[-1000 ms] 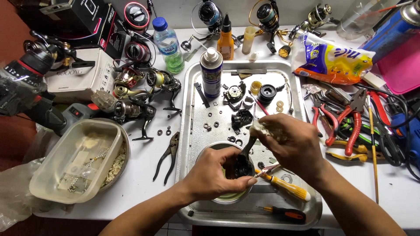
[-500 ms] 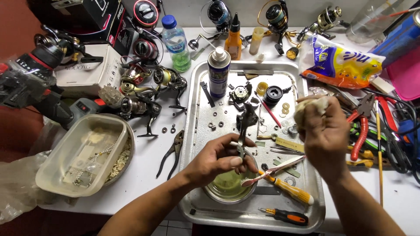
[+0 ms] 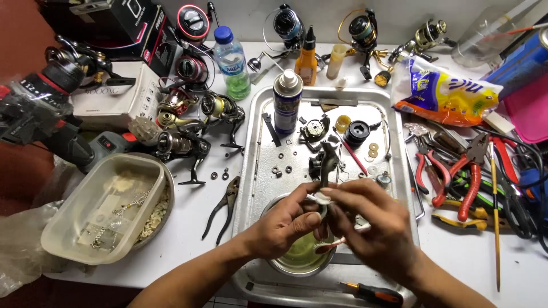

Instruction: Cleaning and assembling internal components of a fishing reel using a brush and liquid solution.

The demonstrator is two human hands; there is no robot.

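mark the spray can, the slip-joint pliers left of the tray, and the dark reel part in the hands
spray can [image 3: 287,108], head view, on the middle of its body.
pliers [image 3: 224,208], head view, near the pivot.
dark reel part [image 3: 328,161], head view, on its upper end above the fingers.

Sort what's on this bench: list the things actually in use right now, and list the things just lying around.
In use: left hand, right hand, dark reel part, white wad, metal bowl.

Lying about: spray can, water bottle, black pliers, red pliers, plastic tub.
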